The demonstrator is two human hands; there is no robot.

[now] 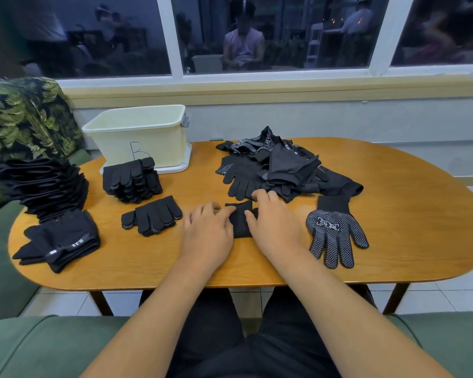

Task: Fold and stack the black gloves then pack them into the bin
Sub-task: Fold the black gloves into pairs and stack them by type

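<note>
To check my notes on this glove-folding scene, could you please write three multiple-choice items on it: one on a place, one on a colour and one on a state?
1. Where does the lone dotted glove lie?
A) on the windowsill
B) on the table, right of the right hand
C) on the green sofa

2. What colour is the letter B on the bin?
A) red
B) green
C) blue

3. What are the hands doing?
A) resting on the folded glove
B) lifting a chair
C) hanging below the table

Answers: 1 B, it lies flat, dots up, beyond the right hand. 2 C, blue strokes on the cream wall. 3 A, the left hand and right hand both touch the glove between them.
</note>
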